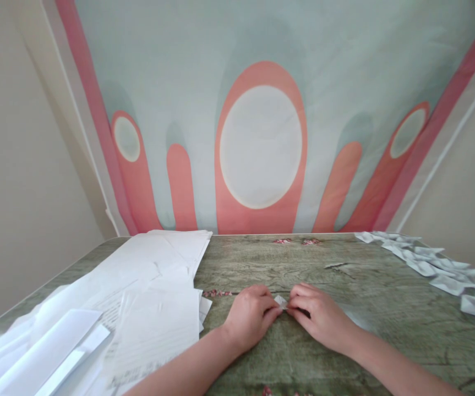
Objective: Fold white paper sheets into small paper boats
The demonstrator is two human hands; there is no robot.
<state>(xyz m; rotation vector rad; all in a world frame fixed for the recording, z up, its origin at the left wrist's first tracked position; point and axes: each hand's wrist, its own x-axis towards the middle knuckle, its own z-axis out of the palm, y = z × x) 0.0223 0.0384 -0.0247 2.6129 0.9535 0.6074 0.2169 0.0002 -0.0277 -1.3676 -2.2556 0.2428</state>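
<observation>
Between my two hands is a small piece of folded white paper (280,301), its pointed top showing above the fingertips. My left hand (251,312) pinches its left side between thumb and fingers. On the right side, my right hand (317,312) grips it with thumb and forefinger. Both hands rest low over the wood-patterned table, and the fingers hide most of the paper's lower part.
Loose sheets of paper (158,324), some printed, spread over the table's left side, with folded white strips (51,352) on top. Several folded paper pieces (452,283) line the right edge. A patterned backdrop (196,55) stands behind the wood-patterned table (245,258).
</observation>
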